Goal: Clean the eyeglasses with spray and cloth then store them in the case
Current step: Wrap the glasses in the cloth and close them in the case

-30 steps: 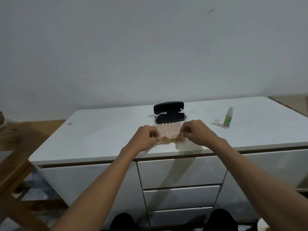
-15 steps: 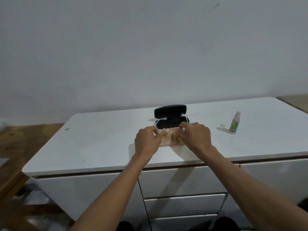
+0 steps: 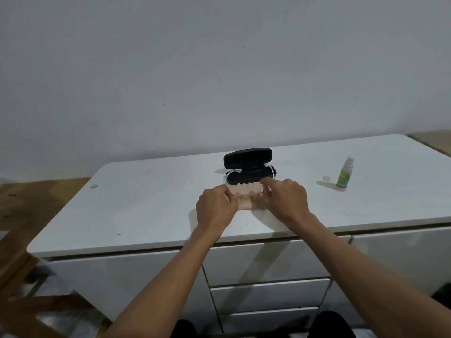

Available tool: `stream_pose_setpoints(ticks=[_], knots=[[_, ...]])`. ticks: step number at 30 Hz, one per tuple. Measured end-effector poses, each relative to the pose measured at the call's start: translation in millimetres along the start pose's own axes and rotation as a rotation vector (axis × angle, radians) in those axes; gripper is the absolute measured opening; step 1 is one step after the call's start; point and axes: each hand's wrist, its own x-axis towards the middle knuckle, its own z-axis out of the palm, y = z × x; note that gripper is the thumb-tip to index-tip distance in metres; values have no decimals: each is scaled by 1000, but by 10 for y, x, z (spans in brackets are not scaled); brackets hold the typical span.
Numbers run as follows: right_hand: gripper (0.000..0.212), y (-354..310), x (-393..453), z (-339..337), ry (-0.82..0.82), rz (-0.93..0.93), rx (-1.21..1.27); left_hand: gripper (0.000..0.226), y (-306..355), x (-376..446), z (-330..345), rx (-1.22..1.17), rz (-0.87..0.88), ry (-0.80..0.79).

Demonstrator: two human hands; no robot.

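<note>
A pale peach drawstring pouch (image 3: 246, 196) with a gathered top lies on the white cabinet top (image 3: 146, 203), just in front of an open black glasses case (image 3: 249, 164). White cords run from the pouch's ends up to the case. My left hand (image 3: 216, 209) pinches the pouch's left end. Fingers of my right hand (image 3: 286, 198) are curled round its right end. The eyeglasses themselves are hidden from view. A small spray bottle (image 3: 344, 175) with a green label stands uncapped to the right, its cap (image 3: 326, 179) beside it.
The cabinet has drawers (image 3: 266, 296) below its front edge. A wooden floor and a wooden frame (image 3: 14, 264) lie to the left. A plain white wall stands behind the cabinet.
Both hands have lowered the pouch onto the cabinet top and moved closer together, bunching its top. The camera view has shifted slightly left.
</note>
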Motion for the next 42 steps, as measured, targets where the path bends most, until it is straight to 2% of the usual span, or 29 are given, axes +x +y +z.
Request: stream_pose_setpoints(ticks=[2, 6, 9, 11, 14, 20, 25, 29, 33, 35, 39, 42], knots=[[28, 83, -48, 16, 70, -8, 70, 15, -43, -16, -51, -22, 14, -10], [43, 289, -111, -13, 111, 19, 143, 14, -227, 19, -158, 1, 27, 40], [24, 432, -81, -65, 78, 77, 168, 11, -399, 120, -196, -26, 19, 72], [19, 510, -31, -62, 65, 129, 222, 11, -507, 221, -179, -62, 58, 31], [18, 582, 100, -5, -14, 162, 329, 14, -598, 389, -132, -131, 81, -83], [6, 623, 430, 120, -291, 190, 508, 16, -587, 690, 3, -191, 55, -248], [7, 606, 641, 230, -395, 189, 476, 16, -534, 889, 73, -140, 8, -345], [9, 562, 751, 252, -470, 154, 414, 7, -457, 960, 82, -84, 8, -409], [5, 508, 804, 238, -528, 83, 333, 20, -470, 990, 89, -114, -12, -438], [17, 495, 811, 231, -553, 97, 337, 24, -477, 990, 86, -136, -21, -439], [14, 494, 811, 155, -560, 175, 464, 22, -477, 966, 56, -257, -47, -449], [15, 488, 816, 72, -603, 222, 603, 15, -512, 961, -3, -486, -89, -480]])
